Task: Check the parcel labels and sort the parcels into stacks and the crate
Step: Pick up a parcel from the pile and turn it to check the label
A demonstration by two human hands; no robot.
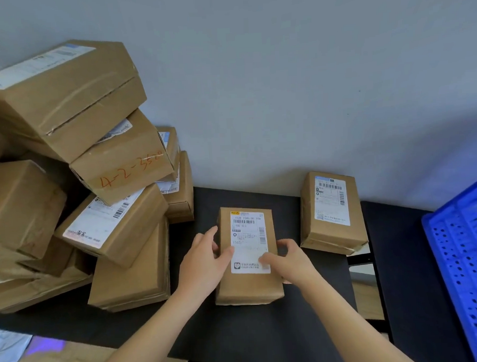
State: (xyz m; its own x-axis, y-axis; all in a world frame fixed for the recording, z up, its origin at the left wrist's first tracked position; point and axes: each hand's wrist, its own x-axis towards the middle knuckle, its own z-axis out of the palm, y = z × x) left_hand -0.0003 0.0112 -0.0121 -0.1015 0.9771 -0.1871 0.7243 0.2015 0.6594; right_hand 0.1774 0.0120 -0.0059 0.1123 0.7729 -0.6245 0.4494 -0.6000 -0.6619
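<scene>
Head view: you hold the parcel (249, 288) label-up, likely to read it
Your left hand (205, 260) and right hand (288, 259) clasp its sides; crate (464, 253) sits at 3 o'clock

Two hands grip one held parcel (249, 287): one left hand (203, 267) at its left edge and one right hand (290, 260) at its right edge. One second parcel (331, 212) lies right of the grip and beyond it. Left of the grip is one pile of boxes (22, 206), with at least seven to count and the lower ones partly hidden. One box with red handwriting (127, 169) is among them. At least seven white labels (247, 229) show in all. One blue crate (464, 253) stands far right of the grip.
</scene>
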